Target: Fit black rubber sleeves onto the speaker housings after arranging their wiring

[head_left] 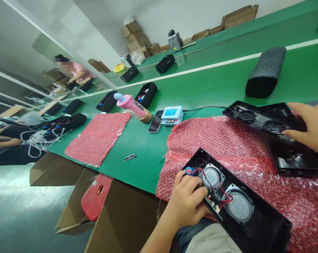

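At the near edge of the green table (pixel 143 165), the left hand (pixel 187 202) sits on an open speaker shell (pixel 264 228). Its grip is curled together, fingertips pressed on the circuit board (pixel 214 208) beside the red wires (pixel 226 196). The shell lies face-up on red bubble wrap (pixel 227 140) and shows two round drivers (pixel 211 176) and a blue part (pixel 189 171) just above the knuckles.

The right hand (pixel 310 128) is at the right edge, grip clamped on a black cover (pixel 259 117), which is tilted over another black part (pixel 301 163) on the same wrap.

Behind them are a small meter (pixel 172 115), a phone (pixel 155 122) touching it and a pink bottle (pixel 132 107) lying on its side. A closed black speaker (pixel 265 72) lies farther back. A second wrap sheet (pixel 98 138) lies to the left, with a small black clip (pixel 129 157) near it. Another person's arm (pixel 6 142) is at far left.
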A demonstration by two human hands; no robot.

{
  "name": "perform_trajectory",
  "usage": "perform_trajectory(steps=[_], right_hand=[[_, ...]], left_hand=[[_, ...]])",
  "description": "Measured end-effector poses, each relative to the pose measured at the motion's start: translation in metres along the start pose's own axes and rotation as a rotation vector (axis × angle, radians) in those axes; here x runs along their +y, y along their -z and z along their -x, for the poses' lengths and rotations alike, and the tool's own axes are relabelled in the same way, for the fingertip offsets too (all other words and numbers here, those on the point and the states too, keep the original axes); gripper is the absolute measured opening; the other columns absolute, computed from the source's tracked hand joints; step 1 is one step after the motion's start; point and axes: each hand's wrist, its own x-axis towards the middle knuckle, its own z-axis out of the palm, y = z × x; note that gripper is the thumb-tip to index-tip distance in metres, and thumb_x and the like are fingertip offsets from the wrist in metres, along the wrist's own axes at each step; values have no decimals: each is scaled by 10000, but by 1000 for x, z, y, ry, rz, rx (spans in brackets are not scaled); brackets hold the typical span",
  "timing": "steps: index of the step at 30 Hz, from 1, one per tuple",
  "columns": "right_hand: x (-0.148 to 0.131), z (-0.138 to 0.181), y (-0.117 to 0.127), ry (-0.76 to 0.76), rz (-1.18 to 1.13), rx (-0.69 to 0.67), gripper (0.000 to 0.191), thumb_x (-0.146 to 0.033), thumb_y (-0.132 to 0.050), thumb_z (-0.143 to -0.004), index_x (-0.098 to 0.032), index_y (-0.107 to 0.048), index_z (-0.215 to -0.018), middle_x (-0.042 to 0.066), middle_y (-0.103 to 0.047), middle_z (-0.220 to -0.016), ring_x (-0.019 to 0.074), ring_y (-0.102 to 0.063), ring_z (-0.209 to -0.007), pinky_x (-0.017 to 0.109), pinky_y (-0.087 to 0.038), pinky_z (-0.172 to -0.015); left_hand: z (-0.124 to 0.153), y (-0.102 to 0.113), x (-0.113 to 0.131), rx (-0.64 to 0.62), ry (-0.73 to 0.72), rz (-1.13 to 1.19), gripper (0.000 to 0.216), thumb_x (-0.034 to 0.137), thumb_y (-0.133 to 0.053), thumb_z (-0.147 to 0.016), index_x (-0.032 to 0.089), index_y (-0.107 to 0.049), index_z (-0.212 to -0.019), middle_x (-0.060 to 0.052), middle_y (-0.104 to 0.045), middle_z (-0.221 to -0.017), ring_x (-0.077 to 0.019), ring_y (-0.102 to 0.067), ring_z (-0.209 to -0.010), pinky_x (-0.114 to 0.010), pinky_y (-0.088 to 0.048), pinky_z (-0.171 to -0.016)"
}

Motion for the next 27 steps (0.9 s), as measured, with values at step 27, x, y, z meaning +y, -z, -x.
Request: perform_trajectory(steps=[27], right_hand=[[-144, 147, -5, 821, -244, 344, 256, -180, -523, -678, -118, -665, -883, 154, -590, -1085, 303, -446, -1026, 490, -307, -935]], left_hand=[[2, -35, 35, 287, 207, -140, 329, 175, -314, -935, 187, -640, -891, -19, -655, -838, -157, -512, -772, -320, -298, -884]])
